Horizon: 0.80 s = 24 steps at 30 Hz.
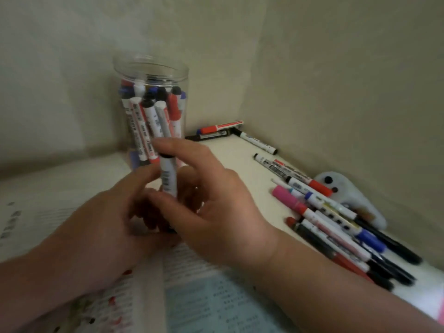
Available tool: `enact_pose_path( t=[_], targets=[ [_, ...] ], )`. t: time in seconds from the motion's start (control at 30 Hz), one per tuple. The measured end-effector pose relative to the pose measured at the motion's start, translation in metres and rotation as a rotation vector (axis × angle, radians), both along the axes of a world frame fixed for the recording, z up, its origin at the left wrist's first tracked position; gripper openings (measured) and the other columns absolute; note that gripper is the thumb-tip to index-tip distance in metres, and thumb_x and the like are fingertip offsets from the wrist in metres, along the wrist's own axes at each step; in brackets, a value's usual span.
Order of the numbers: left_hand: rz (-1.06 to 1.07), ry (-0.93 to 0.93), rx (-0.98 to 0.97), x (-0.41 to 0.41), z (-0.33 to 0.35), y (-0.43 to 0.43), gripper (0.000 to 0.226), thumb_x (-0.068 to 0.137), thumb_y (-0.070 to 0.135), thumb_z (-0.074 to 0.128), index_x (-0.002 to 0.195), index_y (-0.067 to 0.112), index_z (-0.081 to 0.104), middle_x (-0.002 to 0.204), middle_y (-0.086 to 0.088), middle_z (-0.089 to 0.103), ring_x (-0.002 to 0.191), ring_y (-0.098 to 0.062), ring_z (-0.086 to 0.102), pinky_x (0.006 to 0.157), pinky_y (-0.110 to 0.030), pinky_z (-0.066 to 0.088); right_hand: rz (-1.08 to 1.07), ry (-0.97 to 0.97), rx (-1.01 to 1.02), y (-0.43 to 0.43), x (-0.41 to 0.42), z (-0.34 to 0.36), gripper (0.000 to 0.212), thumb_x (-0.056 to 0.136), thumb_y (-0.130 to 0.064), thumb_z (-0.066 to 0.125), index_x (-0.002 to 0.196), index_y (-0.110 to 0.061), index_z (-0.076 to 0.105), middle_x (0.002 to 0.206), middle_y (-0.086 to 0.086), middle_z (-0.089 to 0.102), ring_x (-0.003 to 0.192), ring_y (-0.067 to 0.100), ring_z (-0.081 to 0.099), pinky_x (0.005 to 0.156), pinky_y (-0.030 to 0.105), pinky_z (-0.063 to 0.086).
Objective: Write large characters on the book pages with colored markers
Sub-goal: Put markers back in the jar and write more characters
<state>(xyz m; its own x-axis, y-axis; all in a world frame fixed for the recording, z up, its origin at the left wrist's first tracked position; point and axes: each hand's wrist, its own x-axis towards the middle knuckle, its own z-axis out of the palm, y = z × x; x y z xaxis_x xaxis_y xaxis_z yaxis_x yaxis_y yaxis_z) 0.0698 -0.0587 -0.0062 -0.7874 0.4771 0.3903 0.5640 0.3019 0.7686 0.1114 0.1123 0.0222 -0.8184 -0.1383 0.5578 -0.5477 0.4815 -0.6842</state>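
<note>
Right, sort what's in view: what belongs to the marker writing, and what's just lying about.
For the job: marker held in left hand and right hand, open book, jar of markers, loose markers at right.
Lying about: white gadget with dark buttons.

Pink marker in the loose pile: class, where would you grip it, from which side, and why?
Grip the pink marker at its fat pink end, coming from the left: that end juts clear onto bare table, while other markers crowd its barrel.
</note>
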Motion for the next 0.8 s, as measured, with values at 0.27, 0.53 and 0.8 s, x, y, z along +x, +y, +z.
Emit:
enact_pose_path(
  t=[0.27, 0.53, 0.8],
  targets=[
    [-0.023, 0.009, 0.047, -0.006, -0.018, -0.001, 0.061, 0.057, 0.061, 0.09, 0.108, 0.053, 0.058, 0.095, 0.033, 0.065, 0.084, 0.009, 0.061, 0.069, -0.034, 0.049, 0.003, -0.085, 0.129, 0.005, 0.004, 0.017, 0.058, 0.099, -0.009, 0.063, 0.152, -0.021, 0.041, 0.102, 0.004, 0.073, 0.076, 0.018, 0.067, 0.074, 0.035, 0.057],
    [-0.062, 0.044, -0.146, -0.015, -0.022, -0.004, 0.074, 0.069, 0.068, 0.077, 0.133, 0.04, 0.053, 0.088, 0.016, 0.071, 0.073, -0.007, 0.061, 0.068, -0.024, 0.046, -0.598, -0.392, 0.592, 0.115, 0.03, 0.09, 0.039, 0.092, -0.03, 0.07, 0.127, -0.042, 0.055, 0.083, -0.014, 0.059, 0.063, 0.0, 0.051, 0.063, 0.028, 0.047],
    [-0.099, -0.038, -0.064, -0.018, -0.024, -0.004, 0.08, 0.07, 0.083, 0.062, 0.131, 0.031, 0.058, 0.087, 0.01, 0.073, 0.075, -0.015, 0.062, 0.071, -0.031, 0.047, -0.8, -0.887, 0.729, 0.162, 0.041, 0.086, 0.015, 0.078, -0.037, 0.085, 0.078, -0.031, 0.071, 0.08, -0.013, 0.067, 0.077, 0.007, 0.06, 0.061, 0.025, 0.042]
  ],
)
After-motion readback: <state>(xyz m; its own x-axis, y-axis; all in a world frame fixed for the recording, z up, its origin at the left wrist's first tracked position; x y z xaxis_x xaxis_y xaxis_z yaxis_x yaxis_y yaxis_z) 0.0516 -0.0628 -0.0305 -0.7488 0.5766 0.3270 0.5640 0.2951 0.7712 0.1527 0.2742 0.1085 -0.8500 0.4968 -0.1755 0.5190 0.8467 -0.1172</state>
